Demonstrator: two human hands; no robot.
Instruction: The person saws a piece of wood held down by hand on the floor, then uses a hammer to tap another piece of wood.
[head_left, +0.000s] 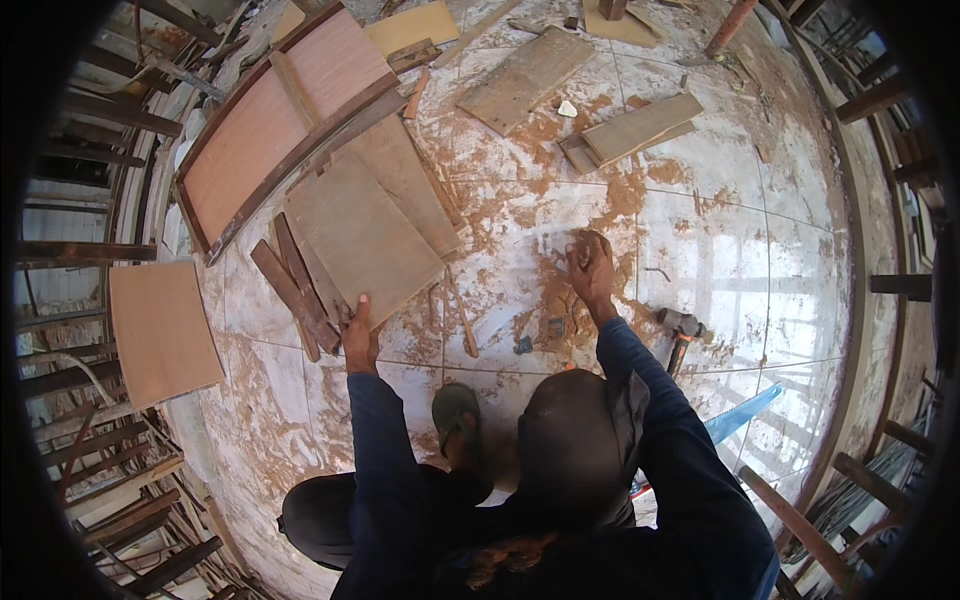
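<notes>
My left hand (359,336) grips the near edge of a thin brown wooden board (375,235), thumb on top and the other fingers mostly hidden beneath. That board lies over another flat board (395,165) on the floor. Two dark wood strips (290,290) lie just left of my left hand. Over the sawdust on the floor, my right hand (592,272) is closed with its fingers curled down; whatever is in it I cannot make out. A hammer (681,335) with an orange-and-black handle lies to the right of my right forearm.
A large framed panel (240,160) lies at the far left, and a plain board (166,333) at the left edge. Planks (527,80) and a narrow wooden piece (640,130) lie ahead. A blue saw blade (742,412) is beside my right arm. Timber racks line both sides.
</notes>
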